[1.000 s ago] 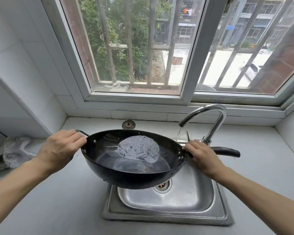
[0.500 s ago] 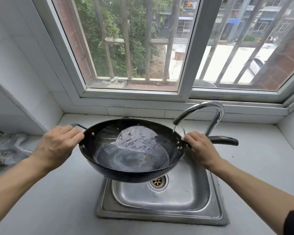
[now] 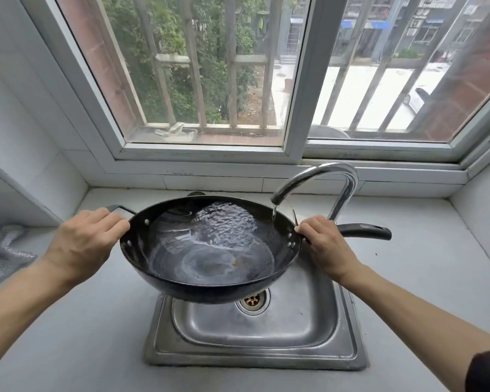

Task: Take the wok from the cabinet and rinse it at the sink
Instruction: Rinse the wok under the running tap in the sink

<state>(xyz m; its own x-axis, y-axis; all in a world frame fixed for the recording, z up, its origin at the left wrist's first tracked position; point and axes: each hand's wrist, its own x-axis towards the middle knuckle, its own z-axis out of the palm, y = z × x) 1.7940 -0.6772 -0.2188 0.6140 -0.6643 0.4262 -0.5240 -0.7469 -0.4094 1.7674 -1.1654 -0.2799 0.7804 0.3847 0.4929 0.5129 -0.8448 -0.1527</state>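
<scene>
1. Head view, surroundings: grey desk [image 3: 68, 335] with a steel sink [image 3: 255, 352] set into it; drain [image 3: 251, 300] partly hidden under the wok's near rim. A chrome faucet [image 3: 334, 176] arches from behind the right hand, spout over the wok's right side, a thin stream of water [image 3: 274, 213] falling from it. Sliding window [image 3: 297, 80] with bars behind. Crumpled silvery material [image 3: 3, 250] lies at the desk's far left.
2. Wok [image 3: 210, 250]: black, held in the air above the sink's left part, mouth up, tilted slightly toward the viewer; rippling water inside.
3. Long axis: runs left–right, loop handle [image 3: 119, 209] at left, long handle [image 3: 365, 232] pointing right, crossing in front of the faucet's base.
4. Left hand [image 3: 82, 241]: fingers wrapped over the loop handle.
5. Right hand [image 3: 326, 244]: clamped on the long handle at the rim.
</scene>
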